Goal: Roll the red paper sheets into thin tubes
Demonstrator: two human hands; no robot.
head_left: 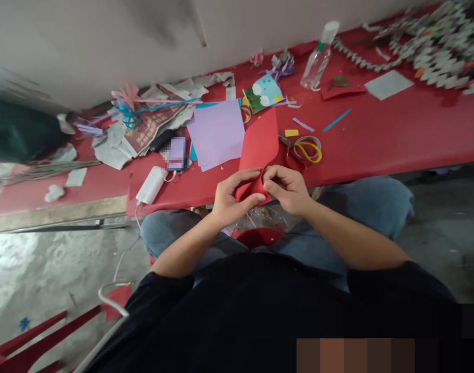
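A folded sheet of red paper reaches from the red table down over its front edge. My left hand pinches the paper's lower left corner, thumb on top. My right hand pinches the same lower end from the right, fingers curled over the fold. Both hands meet just in front of the table edge, above my knees. Yellow-handled scissors lie on the table just right of the paper.
Lilac paper sheets lie left of the red sheet, with a phone and white charger further left. Newspaper and paper scraps pile at the back left. A clear bottle and paper chains lie far right.
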